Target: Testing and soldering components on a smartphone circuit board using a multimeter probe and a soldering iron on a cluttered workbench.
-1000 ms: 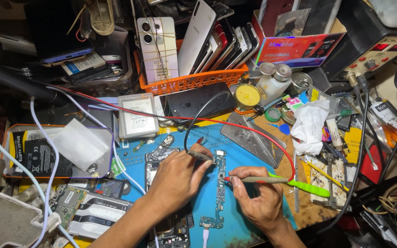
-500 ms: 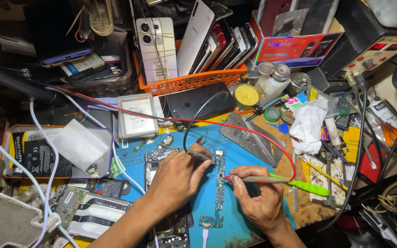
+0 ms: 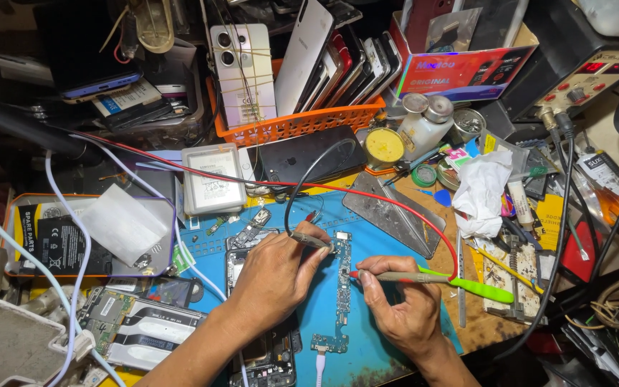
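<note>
Head view looked down on a crowded table (image 3: pixel 492 326) where both hands worked over a blue mat (image 3: pixel 367 337). The left hand (image 3: pixel 274 276) had its grip closed on a black probe (image 3: pixel 309 240), pinched between thumb and forefinger, its tip at the upper end of a long narrow circuit board (image 3: pixel 341 287) lying on the mat. The right hand (image 3: pixel 402 304) had its grip closed round a red probe (image 3: pixel 395 276), its point touching the board's right edge near the middle. A green-handled tool (image 3: pixel 478 288) lay just beside that hand. An orange basket (image 3: pixel 302 123) of phones stood well behind, and crumpled white tissue (image 3: pixel 481 192) lay to the right.
</note>
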